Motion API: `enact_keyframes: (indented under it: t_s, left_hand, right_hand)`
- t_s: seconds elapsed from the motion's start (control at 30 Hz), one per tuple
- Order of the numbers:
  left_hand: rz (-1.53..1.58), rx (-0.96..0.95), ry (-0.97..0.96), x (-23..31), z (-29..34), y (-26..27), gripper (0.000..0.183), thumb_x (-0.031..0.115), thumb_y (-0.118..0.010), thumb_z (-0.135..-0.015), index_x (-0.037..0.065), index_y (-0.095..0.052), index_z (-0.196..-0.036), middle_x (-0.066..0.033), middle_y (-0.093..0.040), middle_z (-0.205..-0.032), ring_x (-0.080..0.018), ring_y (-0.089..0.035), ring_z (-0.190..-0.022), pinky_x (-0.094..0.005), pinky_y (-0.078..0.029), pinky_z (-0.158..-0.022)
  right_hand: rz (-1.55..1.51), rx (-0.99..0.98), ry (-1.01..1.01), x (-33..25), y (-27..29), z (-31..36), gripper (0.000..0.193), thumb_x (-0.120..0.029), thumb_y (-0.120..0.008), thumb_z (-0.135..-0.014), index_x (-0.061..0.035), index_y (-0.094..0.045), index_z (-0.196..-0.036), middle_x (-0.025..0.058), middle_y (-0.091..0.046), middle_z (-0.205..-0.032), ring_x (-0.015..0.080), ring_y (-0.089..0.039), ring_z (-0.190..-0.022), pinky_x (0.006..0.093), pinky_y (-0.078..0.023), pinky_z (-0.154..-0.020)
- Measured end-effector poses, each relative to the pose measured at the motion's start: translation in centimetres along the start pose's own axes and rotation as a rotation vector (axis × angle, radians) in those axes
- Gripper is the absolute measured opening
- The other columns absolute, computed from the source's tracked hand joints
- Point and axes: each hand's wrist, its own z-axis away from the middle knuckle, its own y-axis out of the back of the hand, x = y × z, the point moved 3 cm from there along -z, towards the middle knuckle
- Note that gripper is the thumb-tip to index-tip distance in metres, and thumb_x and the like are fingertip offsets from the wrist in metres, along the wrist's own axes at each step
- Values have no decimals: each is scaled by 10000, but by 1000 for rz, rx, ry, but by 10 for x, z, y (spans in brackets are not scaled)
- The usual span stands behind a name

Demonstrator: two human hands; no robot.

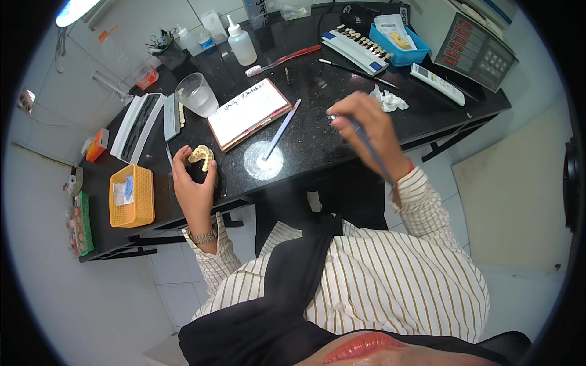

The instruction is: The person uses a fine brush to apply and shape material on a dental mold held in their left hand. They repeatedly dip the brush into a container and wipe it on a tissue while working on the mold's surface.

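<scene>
Left hand (195, 188) pinches one dental arch (202, 156) at 12 o'clock; right hand (371, 129) grips one dark tool (371, 148)
Outward from left: one basket (146, 198) at 9, one cup (197, 94) at 12, one clipboard (251, 112) at 1, one stick (282, 129) at 2, between hands

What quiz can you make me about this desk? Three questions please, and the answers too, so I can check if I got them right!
1. Which hand has its fingers around the yellow model?
2. True or false: the toothbrush is inside the yellow basket.
3. What lies between the cup and the lilac stick?
A. remote
B. notepad
C. bottle

Key:
1. The left hand.
2. False: the toothbrush lies on the table.
3. B.
</scene>
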Motion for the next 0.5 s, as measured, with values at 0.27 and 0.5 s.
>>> enact_keyframes:
  t_s: [0.27,0.5]
  left_hand:
    - [27,1,-6,-4,-1,-1,490,151,-707,-744,31,-490,-1166,-159,-588,-1097,-268,-562,-1056,-357,-416,-930]
    - [34,3,10,-5,-1,1,465,123,-685,-740,38,-498,-1156,-156,-599,-1074,-260,-575,-1034,-361,-423,-932]
  right_hand:
    - [112,94,-157,49,9,12,126,-144,-557,-870,-19,-575,-874,95,-570,-798,237,-555,-745,324,-414,-701]
    - [149,123,-255,57,-6,21,137,-141,-548,-878,-7,-576,-868,97,-569,-787,229,-551,-719,317,-413,-690]
